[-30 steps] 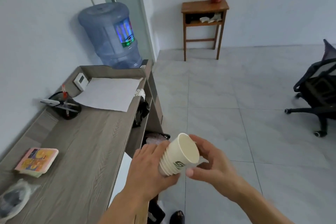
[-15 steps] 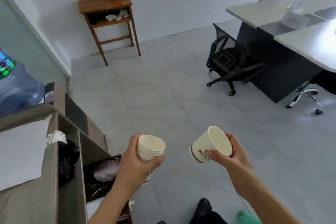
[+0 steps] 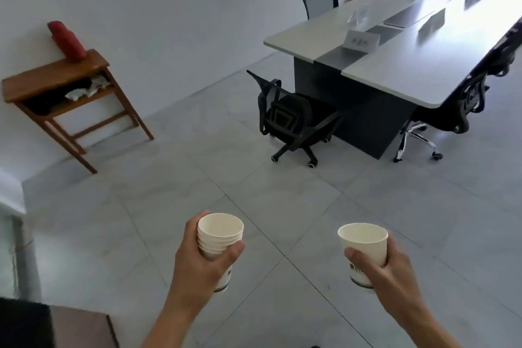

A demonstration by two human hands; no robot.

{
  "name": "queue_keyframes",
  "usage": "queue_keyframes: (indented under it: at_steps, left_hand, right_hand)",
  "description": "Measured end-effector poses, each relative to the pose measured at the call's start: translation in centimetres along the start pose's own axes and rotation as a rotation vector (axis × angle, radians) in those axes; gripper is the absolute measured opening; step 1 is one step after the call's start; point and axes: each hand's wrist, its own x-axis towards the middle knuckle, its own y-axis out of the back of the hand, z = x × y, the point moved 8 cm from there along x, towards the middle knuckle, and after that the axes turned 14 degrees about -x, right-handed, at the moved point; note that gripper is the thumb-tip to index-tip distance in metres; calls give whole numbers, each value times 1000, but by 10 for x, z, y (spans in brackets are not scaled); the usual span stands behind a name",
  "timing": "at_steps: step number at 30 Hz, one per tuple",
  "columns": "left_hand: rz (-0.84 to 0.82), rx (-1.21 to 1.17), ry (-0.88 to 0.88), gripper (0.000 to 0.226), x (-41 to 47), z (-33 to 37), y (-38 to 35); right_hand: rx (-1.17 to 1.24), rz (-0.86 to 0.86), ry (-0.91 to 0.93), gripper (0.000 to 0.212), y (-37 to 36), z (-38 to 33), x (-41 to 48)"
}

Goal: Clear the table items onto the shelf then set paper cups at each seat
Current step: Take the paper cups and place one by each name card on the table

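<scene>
**Paper cups in both hands, table well off**

We hold the stack [image 3: 220, 237] in our left hand [image 3: 203, 268], mouth up, with fingers and thumb wrapped round its lower rims. Our right hand [image 3: 387, 277] holds one cup [image 3: 364, 248], also upright, with the thumb across the front and the fingers curled behind. Both cups are over the floor [image 3: 254, 192], well apart from the table [image 3: 395, 70] at upper right.

We see a few ways this could slip. Our grip on the stack sits on nested rims, so a slack hold could let the lower cups slide out. A hard squeeze could buckle the thin wall of the single cup. A chair [image 3: 291, 116] stands turned away at the table's near end, and we could catch it while leaning in. Cards [image 3: 361, 41] stand along the tabletop's middle strip, and a reach across could knock one flat. An empty cup is light, so one set close to the tabletop's edge would likely tip at a nudge.

The single cup and the top cup of the stack are empty. We cannot see into the cups beneath. The wooden stand [image 3: 56, 76] by the wall has an open shelf holding something dark and a pale crumpled piece [image 3: 87, 89]. A red flask [image 3: 66, 42] sits at the wall-side edge of its top.
</scene>
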Motion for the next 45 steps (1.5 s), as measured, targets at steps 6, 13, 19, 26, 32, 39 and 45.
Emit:
queue_keyframes:
  at_steps: [6,13,19,26,32,39,45]
  left_hand:
    - [-97,9,9,71,88,2,-75]
    - [-233,-24,59,73,220,-18,-163]
    - [-327,-63,77,76,355,0,-239]
    - [-527,-69,130,62,473,23,-359]
    - [-561,-53,169,60,547,10,-462]
    - [-557,-32,145,62,639,37,-572]
    - [-481,-40,182,68,705,39,-612]
  right_hand:
    - [-35,14,-11,60,27,-5,93]
    - [-52,72,-79,62,48,3,210]
    - [-83,217,-74,55,73,-38,332]
    - [-60,332,-129,57,108,-49,435]
    - [-43,364,-190,58,160,-15,540]
    - [-49,330,-179,62,225,-15,693]
    - [-104,235,-122,55,238,-38,819]
